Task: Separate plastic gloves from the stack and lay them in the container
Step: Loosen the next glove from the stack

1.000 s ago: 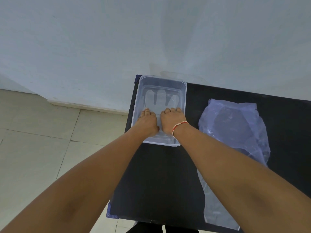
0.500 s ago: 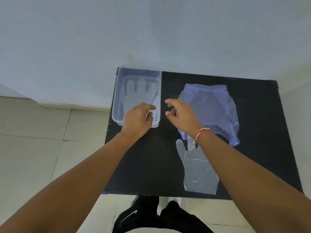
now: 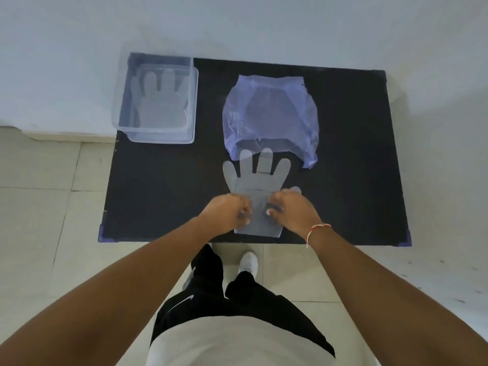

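A stack of clear plastic gloves (image 3: 257, 178) lies flat near the front edge of the black table (image 3: 163, 186), fingers pointing away from me. My left hand (image 3: 227, 211) and my right hand (image 3: 290, 207) rest on the stack's cuff end, fingers curled and pinching at the plastic. A clear container (image 3: 124, 122) stands at the table's far left corner. Flat in its bottom lies a glove (image 3: 158, 101).
A crumpled bluish plastic bag (image 3: 269, 117) lies behind the glove stack, its front edge overlapping the glove fingertips. A white wall rises just behind the table. Tiled floor lies left and in front; my legs and a white shoe stand below the table's edge.
Both hands have left the container and come back to the glove stack at the front of the table. The camera now looks further down and back.
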